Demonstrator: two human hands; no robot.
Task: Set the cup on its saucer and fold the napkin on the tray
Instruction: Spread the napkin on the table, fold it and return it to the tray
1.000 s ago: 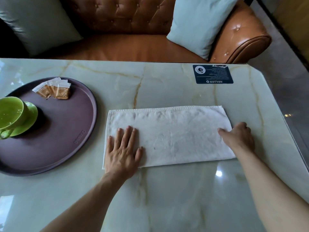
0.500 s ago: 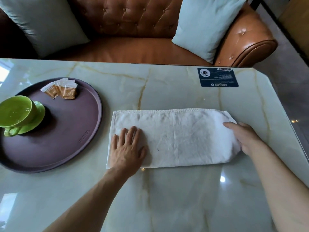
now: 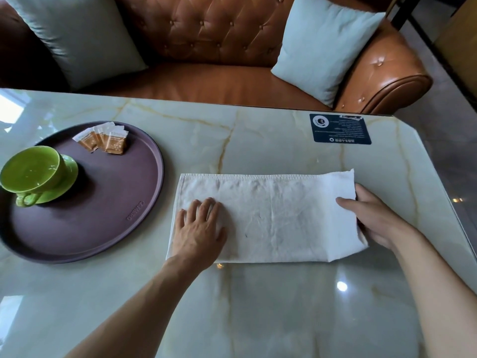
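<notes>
Napkin (image 3: 271,215): your right hand (image 3: 374,218) pinches its lifted 3 o'clock end, left hand (image 3: 198,228) flat and open at 9, so uneven pulling could skew the fold

A white napkin (image 3: 265,218) lies folded in a long band on the marble counter (image 3: 258,306), beside the round purple tray (image 3: 108,218) and apart from it. The left hand (image 3: 198,231) presses flat on the napkin's left end, while the right hand (image 3: 374,218) pinches the right end, which is lifted and curled up off the counter. On the tray a green cup (image 3: 33,171) sits on its green saucer (image 3: 65,177), with sugar packets (image 3: 105,139) near the far rim, and a dark card (image 3: 340,129) lies at the counter's far right.
</notes>
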